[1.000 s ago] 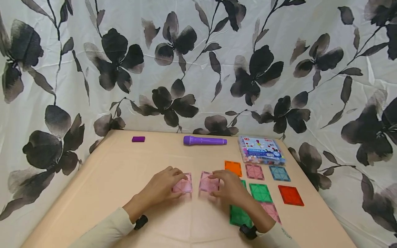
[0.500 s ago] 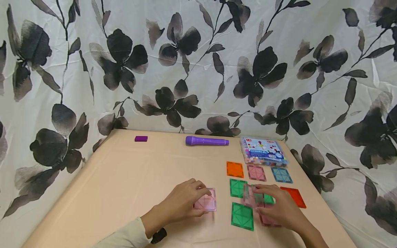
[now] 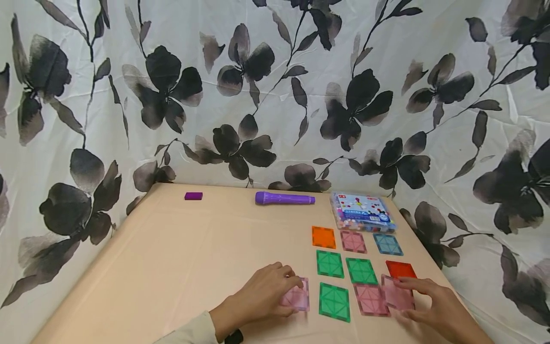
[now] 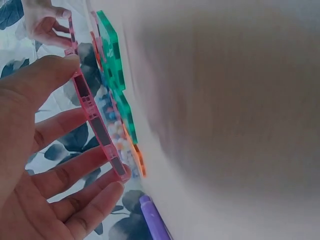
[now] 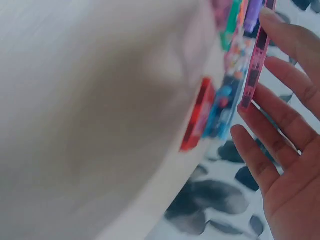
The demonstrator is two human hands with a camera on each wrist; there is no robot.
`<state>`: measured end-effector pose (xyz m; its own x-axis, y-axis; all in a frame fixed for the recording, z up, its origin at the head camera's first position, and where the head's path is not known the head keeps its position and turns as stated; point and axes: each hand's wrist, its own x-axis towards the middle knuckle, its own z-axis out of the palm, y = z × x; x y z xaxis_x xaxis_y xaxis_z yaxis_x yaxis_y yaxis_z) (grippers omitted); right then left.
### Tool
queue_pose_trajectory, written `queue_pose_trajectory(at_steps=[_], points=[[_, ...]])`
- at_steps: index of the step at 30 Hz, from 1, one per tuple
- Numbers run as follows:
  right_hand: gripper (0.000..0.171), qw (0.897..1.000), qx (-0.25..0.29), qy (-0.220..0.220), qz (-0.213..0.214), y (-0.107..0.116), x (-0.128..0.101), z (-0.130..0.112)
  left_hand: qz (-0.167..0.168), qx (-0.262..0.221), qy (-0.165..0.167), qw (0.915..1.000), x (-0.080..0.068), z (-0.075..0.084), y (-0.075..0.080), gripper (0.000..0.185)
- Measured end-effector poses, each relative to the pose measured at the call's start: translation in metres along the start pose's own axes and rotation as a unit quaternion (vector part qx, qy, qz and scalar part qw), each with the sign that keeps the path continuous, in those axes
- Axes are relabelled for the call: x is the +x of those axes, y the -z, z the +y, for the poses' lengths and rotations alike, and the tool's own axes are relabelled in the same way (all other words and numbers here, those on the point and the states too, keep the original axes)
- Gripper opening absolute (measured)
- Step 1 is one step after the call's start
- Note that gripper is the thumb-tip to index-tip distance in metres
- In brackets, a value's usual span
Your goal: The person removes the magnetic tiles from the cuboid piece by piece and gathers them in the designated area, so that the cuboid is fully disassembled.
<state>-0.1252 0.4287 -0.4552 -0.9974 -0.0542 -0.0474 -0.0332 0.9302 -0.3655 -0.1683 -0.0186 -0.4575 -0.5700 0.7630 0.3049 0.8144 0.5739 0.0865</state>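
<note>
My left hand (image 3: 287, 292) pinches a translucent pink square tile (image 3: 297, 299) by its edges, low over the tan table (image 3: 180, 258). In the left wrist view that pink tile (image 4: 95, 117) shows edge-on between thumb and fingers (image 4: 102, 192). To the right, my right hand (image 3: 410, 297) holds a second pink tile (image 3: 396, 295) next to a flat pink tile (image 3: 371, 300), just in front of a red tile (image 3: 400, 268). The right wrist view shows this second tile (image 5: 255, 70) edge-on against the fingers (image 5: 280, 45).
Flat tiles lie in rows: orange (image 3: 323, 237), pink (image 3: 353, 241), blue (image 3: 388, 244), three green ones (image 3: 330, 263). A clear bead box (image 3: 362, 210), a purple pen (image 3: 284, 198) and a small purple block (image 3: 193, 196) sit near the far edge. Floral cloth (image 3: 275, 95) hangs behind.
Both hands have carried their pink tiles right and toward me. The right hand's tile went from over the green tiles to the row's right end; the left hand's tile now sits beside the near green tile.
</note>
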Motion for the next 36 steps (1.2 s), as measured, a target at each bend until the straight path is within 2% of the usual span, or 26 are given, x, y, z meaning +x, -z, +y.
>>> queue_pose_trajectory(at_steps=[7,12,18,27,31,36], points=[[0.09,0.998,0.034,-0.041,-0.022,-0.005,-0.005,0.026,-0.013,0.001,0.012,0.9998,0.005,0.001,-0.005,0.042],[0.092,0.997,0.044,-0.04,-0.04,-0.007,-0.003,0.037,-0.008,0.004,0.009,0.9999,0.006,0.002,-0.01,0.046],[0.091,0.997,0.051,-0.027,-0.054,-0.009,-0.002,0.047,-0.018,0.013,0.013,0.9997,0.007,0.005,-0.014,0.049],[0.091,0.995,0.061,-0.019,-0.071,-0.008,0.004,0.047,-0.029,0.043,0.019,0.9984,0.001,0.005,-0.015,0.055],[0.096,0.995,0.061,-0.032,-0.077,-0.008,0.002,0.046,-0.027,0.051,0.011,0.9983,-0.001,0.004,-0.018,0.056],[0.102,0.995,0.02,-0.055,-0.078,-0.009,-0.001,0.041,-0.018,0.052,0.004,0.9985,-0.008,0.003,-0.018,0.06]])
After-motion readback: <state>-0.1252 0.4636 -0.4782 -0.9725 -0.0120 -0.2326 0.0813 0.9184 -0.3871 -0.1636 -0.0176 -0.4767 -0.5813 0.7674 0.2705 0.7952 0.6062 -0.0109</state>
